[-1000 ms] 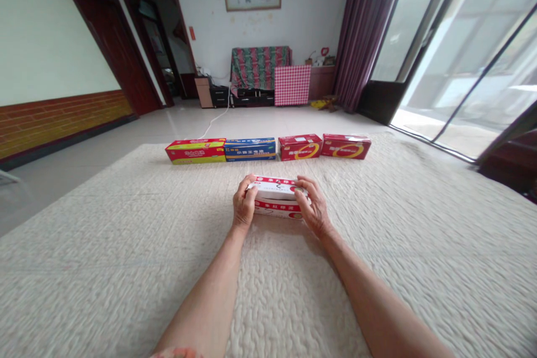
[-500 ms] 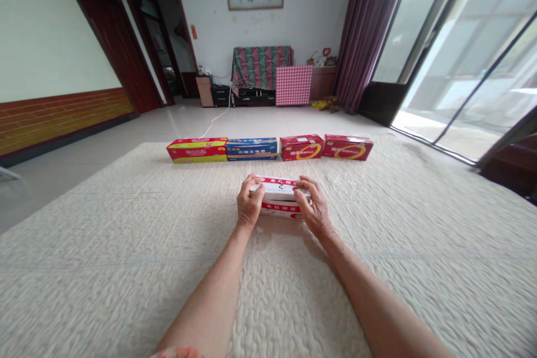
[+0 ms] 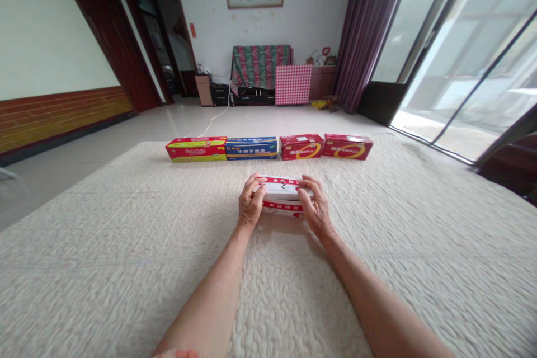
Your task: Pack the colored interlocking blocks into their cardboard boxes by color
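Observation:
A white-and-red cardboard box [image 3: 280, 187] with printed characters and a black handwritten mark lies on the bedspread in front of me. My left hand [image 3: 250, 201] grips its left end, thumb on top and fingers around the far corner. Its right end is held by my right hand [image 3: 314, 204] in the same way. Below the held top, a second red band and white face [image 3: 282, 208] show along the front. A thin dark line separates the two; I cannot tell whether this is one box or two stacked.
Beyond my hands stand a red-and-yellow box [image 3: 196, 150], a blue box [image 3: 251, 149] and two red boxes, the left one [image 3: 301, 147] and the right one [image 3: 347, 147], in a row. Textured cream bedspread [image 3: 126, 246] spreads all around. A cabinet [image 3: 251, 96] stands across the floor.
Both hands keep their hold on the white-and-red box, which has shifted very slightly to the right. The row of boxes stays as it was.

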A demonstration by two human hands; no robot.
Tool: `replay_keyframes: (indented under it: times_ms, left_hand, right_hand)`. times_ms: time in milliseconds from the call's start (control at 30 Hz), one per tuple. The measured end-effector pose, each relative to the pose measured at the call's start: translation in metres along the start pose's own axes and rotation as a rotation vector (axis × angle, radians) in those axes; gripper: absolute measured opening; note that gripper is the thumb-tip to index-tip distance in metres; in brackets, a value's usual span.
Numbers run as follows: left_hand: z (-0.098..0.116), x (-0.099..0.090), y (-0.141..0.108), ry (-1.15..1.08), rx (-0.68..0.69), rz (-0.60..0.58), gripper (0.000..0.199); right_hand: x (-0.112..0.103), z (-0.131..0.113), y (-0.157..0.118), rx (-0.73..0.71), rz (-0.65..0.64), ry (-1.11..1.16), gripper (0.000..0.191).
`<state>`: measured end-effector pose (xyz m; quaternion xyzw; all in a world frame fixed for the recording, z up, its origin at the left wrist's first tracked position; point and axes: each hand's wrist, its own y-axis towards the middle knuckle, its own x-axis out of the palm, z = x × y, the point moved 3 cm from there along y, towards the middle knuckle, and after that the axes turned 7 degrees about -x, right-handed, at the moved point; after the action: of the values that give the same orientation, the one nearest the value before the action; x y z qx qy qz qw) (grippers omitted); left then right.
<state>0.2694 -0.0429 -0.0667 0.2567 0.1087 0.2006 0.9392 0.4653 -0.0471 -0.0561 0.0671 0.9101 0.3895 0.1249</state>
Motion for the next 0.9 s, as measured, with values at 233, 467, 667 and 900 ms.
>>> replay_keyframes:
  times_ms: [233, 467, 667, 900]
  left_hand:
    - [0.0022, -0.0005, -0.0002, -0.019, -0.089, 0.045, 0.021]
    - [0.0016, 0.0014, -0.001, -0.022, -0.114, 0.059, 0.024]
    - [0.0019, 0.0013, -0.0002, -0.006, -0.134, 0.075, 0.027]
    - [0.0011, -0.0002, 0.0012, -0.003, -0.151, 0.098, 0.026]
  right_hand:
    - [0.0032, -0.0037, 0.0002, -0.055, 0.024, -0.02, 0.027]
    - [0.0046, 0.0017, -0.0007, -0.062, 0.03, -0.035, 0.024]
    - [0.007, 0.0019, -0.0005, -0.046, 0.02, -0.041, 0.026]
    - [0.005, -0.0007, 0.0006, -0.045, -0.019, -0.051, 0.037]
